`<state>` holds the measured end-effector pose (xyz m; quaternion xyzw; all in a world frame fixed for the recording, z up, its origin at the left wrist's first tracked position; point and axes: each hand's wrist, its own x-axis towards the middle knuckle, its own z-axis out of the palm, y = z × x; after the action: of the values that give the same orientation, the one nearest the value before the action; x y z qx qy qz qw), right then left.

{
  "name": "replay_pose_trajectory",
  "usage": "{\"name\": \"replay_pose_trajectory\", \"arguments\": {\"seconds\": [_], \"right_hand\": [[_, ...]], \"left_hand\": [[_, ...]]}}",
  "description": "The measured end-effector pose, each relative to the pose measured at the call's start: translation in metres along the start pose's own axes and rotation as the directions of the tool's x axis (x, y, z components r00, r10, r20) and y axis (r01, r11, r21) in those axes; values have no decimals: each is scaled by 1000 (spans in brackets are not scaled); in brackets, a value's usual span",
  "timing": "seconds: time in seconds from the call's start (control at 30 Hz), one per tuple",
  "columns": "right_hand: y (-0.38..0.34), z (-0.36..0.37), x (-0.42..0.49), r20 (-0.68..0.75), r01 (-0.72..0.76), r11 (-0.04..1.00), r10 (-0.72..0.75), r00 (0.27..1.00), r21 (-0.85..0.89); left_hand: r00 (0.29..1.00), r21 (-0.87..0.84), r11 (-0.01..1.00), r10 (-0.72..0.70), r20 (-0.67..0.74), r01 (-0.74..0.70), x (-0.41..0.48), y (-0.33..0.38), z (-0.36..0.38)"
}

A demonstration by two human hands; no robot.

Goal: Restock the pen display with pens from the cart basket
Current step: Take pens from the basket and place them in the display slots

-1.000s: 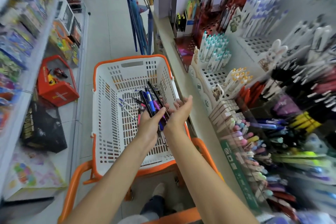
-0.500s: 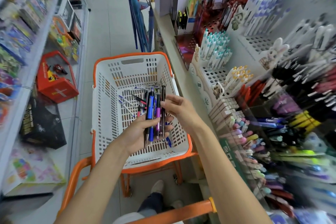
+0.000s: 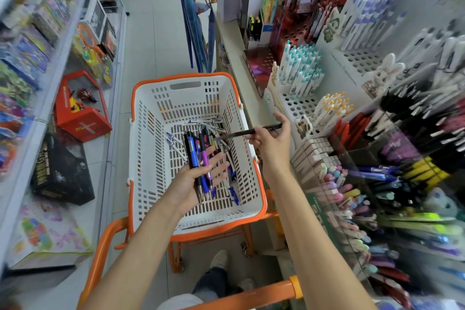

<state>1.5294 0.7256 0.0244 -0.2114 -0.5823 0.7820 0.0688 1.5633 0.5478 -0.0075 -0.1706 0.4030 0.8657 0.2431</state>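
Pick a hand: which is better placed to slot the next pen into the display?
Right. The right hand pinches a single black pen and sits beside the pen display. The left hand is over the basket, with a bundle of pens lying across its palm.

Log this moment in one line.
left hand: carries pen bundle | right hand: pinches black pen | both at basket
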Motion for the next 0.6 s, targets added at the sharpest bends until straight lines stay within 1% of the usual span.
{"name": "replay_pose_trajectory", "arguments": {"seconds": [0.07, 0.1, 0.17, 0.23, 0.3, 0.37, 0.43, 0.53, 0.6], "right_hand": [[2, 6, -7, -14, 43, 999, -43, 999, -7], [7, 8, -11, -6, 66, 997, -66, 998, -44], [20, 11, -18, 30, 139, 973, -136, 990, -184], [35, 13, -24, 84, 217, 924, -201, 976, -315], [45, 14, -30, 132, 299, 855, -268, 954, -423], [51, 14, -34, 178, 402, 758, -364, 914, -514], [54, 15, -34, 239, 482, 651, -430, 871, -586], [58, 14, -32, 371, 570, 495, -446, 815, -656], [59, 12, -32, 459, 608, 451, -402, 792, -654]], "left_hand": [[999, -30, 999, 29, -34, -30, 4, -3, 3], [998, -50, 998, 39, -50, -41, 6, -4, 5], [995, -103, 993, 53, -86, -62, 10, -4, 9], [991, -172, 983, 49, -121, -70, 14, -3, 10], [986, -193, 980, 21, -165, -54, 17, -3, 10], [977, -190, 981, -6, -212, -35, 18, -5, 9], [973, -220, 975, -20, -229, -32, 18, -7, 8], [973, -217, 976, -20, -229, -31, 18, -6, 6], [975, -249, 966, 5, -223, -62, 19, -5, 4]]}}
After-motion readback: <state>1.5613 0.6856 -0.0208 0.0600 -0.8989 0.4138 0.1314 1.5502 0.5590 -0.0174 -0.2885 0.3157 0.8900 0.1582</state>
